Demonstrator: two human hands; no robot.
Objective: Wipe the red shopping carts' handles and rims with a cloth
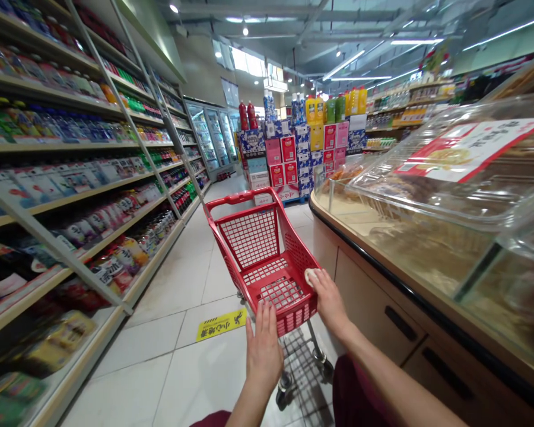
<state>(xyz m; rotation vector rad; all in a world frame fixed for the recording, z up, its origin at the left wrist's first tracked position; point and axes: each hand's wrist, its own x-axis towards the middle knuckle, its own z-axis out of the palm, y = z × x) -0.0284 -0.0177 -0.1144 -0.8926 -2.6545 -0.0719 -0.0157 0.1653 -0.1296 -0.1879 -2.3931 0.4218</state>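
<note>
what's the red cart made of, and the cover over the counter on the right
The cart looks like moulded red plastic: matte, one colour, with a lattice of small square holes in its walls and floor. Its lower frame seems to be metal wire, grey and thin. The cover looks like clear plastic, glossy with light glare; it could be acrylic.

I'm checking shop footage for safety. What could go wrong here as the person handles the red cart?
The right hand holds a small pale item at the rim of the red cart; it could slip outside. The cart sits close to the display counter and may bump it. The yellow floor sticker seems to warn of slipping.
</note>
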